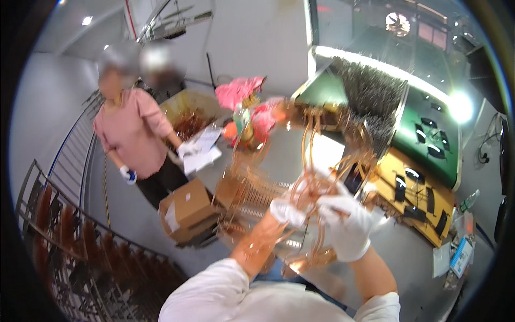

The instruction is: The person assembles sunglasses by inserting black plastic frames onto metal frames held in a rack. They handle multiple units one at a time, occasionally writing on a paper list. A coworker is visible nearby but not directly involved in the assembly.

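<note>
Both my hands wear white gloves and meet above the grey table. Between them is a blurred rack of copper-coloured hoops and rods [310, 192], whose exact kind I cannot make out. My left hand [289, 212] is closed at its left side, with part of the fingers hidden behind the hoops. From the right, my right hand [346, 221] grips the same rack with bent fingers near its centre. More copper-coloured hoops [357, 161] spread out beyond my right hand. Left of the rack, a stepped copper-coloured wire stand [249, 188] rests on the table.
Person in a pink top [131, 131], gloved, touches white papers [203, 153]. A cardboard box [188, 206] stands left. Black bristles [370, 88] adjoin a green surface [450, 115] bearing dark pieces. A yellow board [394, 172] is at right; a metal rack [80, 244] is lower left.
</note>
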Available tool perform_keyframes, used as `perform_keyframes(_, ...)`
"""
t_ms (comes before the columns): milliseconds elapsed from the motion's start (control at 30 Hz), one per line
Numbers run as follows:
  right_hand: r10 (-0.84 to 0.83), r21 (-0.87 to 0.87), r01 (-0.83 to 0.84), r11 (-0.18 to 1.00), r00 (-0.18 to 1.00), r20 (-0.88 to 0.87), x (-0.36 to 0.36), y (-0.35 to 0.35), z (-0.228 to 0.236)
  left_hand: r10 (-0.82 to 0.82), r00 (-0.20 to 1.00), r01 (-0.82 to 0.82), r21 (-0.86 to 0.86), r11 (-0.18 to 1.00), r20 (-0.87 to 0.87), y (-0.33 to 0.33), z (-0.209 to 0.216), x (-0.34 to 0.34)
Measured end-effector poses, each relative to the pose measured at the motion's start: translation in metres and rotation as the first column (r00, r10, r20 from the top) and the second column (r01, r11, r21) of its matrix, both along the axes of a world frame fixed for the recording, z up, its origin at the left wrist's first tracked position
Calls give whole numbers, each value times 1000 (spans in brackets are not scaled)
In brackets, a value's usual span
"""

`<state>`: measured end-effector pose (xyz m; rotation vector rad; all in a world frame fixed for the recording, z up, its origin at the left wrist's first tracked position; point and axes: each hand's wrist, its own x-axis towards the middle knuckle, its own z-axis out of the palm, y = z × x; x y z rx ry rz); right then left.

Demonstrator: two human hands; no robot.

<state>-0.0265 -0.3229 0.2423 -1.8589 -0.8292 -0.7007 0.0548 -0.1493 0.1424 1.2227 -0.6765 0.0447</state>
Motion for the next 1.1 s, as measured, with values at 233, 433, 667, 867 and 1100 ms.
perform_keyframes(233, 342, 510, -71, 857, 819, -461, 12, 12, 4, -169, 982, 136, -311, 941, -84, 10, 56, -16)
perform_keyframes(433, 310, -95, -316, 944, 948, -78, -10, 34, -29, 390, 920, -386, -84, 919, 34, 70, 58, 16)
perform_keyframes(667, 160, -642, -63, 764, 983, 94, -4, 55, -39, 356, 817, -549, 802, 236, 455, 77, 128, -26)
perform_keyframes(867, 401, -248, -464, 851, 877, -265, -13, -38, -47, 149, 745, -666, 737, 113, 650, 127, 134, -59)
perform_keyframes(1100, 755, 693, -301, 655, 208, -622, 26, -17, -24, -311, 638, -732, 680, 42, 705, 97, 138, -84)
